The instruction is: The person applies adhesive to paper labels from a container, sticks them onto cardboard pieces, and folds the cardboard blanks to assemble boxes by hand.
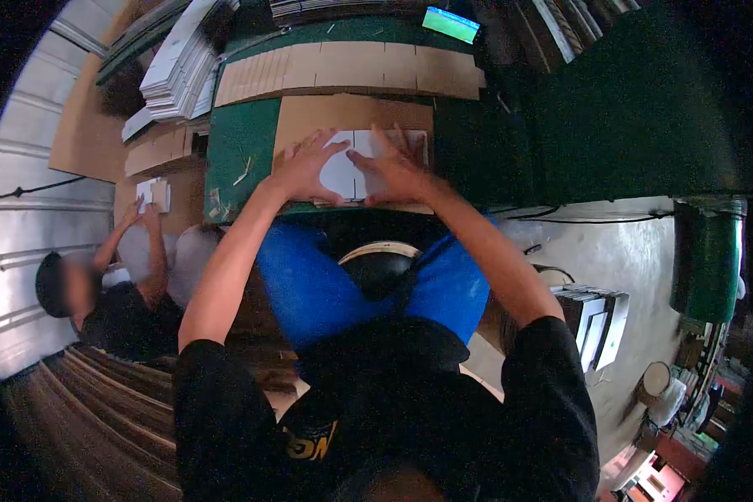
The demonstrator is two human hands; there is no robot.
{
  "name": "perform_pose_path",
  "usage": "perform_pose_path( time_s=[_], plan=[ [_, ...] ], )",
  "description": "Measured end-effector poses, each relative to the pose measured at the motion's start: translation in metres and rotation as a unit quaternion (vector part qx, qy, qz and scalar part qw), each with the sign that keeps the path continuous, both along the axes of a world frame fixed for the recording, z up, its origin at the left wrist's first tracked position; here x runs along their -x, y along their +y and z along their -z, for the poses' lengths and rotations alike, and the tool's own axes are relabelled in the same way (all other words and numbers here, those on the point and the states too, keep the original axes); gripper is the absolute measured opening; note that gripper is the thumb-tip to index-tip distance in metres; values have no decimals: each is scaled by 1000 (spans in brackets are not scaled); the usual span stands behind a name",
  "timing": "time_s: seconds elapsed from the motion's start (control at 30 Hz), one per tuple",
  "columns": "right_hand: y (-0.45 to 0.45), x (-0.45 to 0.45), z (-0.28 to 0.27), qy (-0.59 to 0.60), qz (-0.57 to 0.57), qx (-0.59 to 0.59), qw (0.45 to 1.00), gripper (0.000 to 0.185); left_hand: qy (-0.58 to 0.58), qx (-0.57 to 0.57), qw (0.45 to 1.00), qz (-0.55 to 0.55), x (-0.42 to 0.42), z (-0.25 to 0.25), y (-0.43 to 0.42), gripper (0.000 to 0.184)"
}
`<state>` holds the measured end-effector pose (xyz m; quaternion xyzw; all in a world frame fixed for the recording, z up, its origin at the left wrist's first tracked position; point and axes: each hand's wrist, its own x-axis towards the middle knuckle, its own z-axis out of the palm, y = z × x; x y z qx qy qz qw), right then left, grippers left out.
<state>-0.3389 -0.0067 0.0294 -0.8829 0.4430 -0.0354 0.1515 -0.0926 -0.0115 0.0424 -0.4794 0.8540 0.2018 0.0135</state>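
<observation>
Black T-shirt [393,402] up close, white card [338,174] beyond on the desk [238,134]

Yellow lettering [314,443] shows on the chest of the T-shirt, and past it spread two legs in blue trousers [309,268], with a round stool [381,263] visible between them. Beyond the knees, the white card lies on a brown cardboard sheet [356,111] at the desk's near edge. Down its middle runs a dark line; whether seam or gap, I cannot tell. The left hand [303,171] rests over its left part and the right hand [397,171] over its right part, the fingers of both fanned out and unclenched, pressed to the surface rather than wrapped around anything. To the left, a co-worker [134,309] in a dark top has both hands at another white piece [153,192]. To the right, a stack of cartons [594,326] stands on the grey floor [627,259]. Farther across the desk, a long slotted cardboard strip [343,69] lies behind the sheet. White folded boards [184,63] are piled at the far left, and a lit phone [451,25] sits near the far edge.
</observation>
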Motion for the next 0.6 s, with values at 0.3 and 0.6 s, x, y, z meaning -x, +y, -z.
perform_pose_path(
  time_s=[0.3, 0.6],
  plan=[
    [50, 18, -24, -104, -1, -47, 994, 61, -69, 8, 998, -7, 12, -8, -2, 98],
    [-129, 119, 46, -236, 512, 261, 783, 62, -57, 12, 997, -42, 9, 1, 2, 68]
  ],
)
